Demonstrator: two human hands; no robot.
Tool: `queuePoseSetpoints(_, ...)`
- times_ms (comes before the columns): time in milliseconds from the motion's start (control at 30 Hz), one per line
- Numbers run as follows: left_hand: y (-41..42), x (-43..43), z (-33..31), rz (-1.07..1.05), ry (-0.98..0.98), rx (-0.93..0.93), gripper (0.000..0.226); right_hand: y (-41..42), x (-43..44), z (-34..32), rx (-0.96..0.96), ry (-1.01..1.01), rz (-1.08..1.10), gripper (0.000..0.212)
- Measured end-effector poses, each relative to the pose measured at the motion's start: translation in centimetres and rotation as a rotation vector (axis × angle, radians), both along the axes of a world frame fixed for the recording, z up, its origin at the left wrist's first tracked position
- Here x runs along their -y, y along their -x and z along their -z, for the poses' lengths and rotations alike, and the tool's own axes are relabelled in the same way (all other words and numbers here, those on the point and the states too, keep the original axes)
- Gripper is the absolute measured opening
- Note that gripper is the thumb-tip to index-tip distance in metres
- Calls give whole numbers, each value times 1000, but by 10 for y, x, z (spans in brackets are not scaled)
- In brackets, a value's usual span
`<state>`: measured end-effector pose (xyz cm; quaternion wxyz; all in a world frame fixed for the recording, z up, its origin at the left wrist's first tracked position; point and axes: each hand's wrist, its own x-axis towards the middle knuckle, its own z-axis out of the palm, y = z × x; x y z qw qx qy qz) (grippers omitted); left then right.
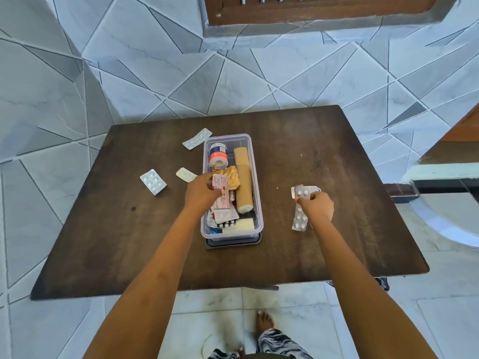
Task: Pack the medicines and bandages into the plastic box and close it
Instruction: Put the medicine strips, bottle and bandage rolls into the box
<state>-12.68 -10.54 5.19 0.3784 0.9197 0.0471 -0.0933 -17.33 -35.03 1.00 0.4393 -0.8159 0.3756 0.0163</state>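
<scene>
Your left hand (201,194) pinched a red-printed strip (220,189) over the open box (255,177). Your right hand (320,206) closed on blister packs (300,216) lying on the table (324,151).

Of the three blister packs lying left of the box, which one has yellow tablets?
The small pack nearest the left hand; the other two hold white tablets.

dark brown table (311,229), tan bandage roll (243,177)

A home: tiled floor (145,73), bare foot (264,323), small wooden table (324,229), brown wooden door (318,11).
</scene>
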Motion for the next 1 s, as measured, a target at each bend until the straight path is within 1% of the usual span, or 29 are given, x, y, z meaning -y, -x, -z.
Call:
queuePoseSetpoints(33,-2,-1,-1,-13,-8,15,31,-5,0,-9,50,7,-8,18)
queuePoseSetpoints(100,-5,-2,-2,-33,-25,41,28,-15,-5,-30,159,28,-27,34)
queuePoseSetpoints(133,-8,-2,-4,-37,-35,48,28,-22,-10,-41,217,30,-62,37)
queuePoseSetpoints(167,-11,-2,-5,-34,-48,46,28,-28,-17,-51,269,19,-116,33)
queuePoseSetpoints(233,-19,-2,-6,-24,-73,27,29,-43,-35,-67,326,-42,-255,16)
queuePoseSetpoints(300,-24,0,-7,-22,-90,5,28,-57,-57,-73,301,-164,-372,20)
queuePoseSetpoints(367,-28,-1,-6,-48,-92,-9,28,-69,-77,-67,211,-226,-466,23)
queuePoseSetpoints(467,-31,-3,-2,-115,-103,12,27,-83,-97,-44,81,-200,-528,31)
queuePoseSetpoints(533,-34,-5,0,-125,-123,17,27,-88,-102,-34,38,-158,-542,33)
queuePoseSetpoints(700,-41,-4,1,-118,-187,52,26,-96,-96,-33,67,-81,-580,29)
queuePoseSetpoints(800,-46,-6,-1,-103,-179,36,27,-93,-87,-42,118,-55,-581,25)
queuePoseSetpoints(900,-45,-7,-2,-73,-155,-55,25,-80,-80,-50,73,-55,-641,20)
queuePoseSetpoints(933,-43,-6,-3,-61,-152,-94,22,-74,-79,-51,52,-73,-661,22)
queuePoseSetpoints(1000,-36,-5,-1,-45,-143,-172,9,-62,-79,-49,37,-95,-683,30)
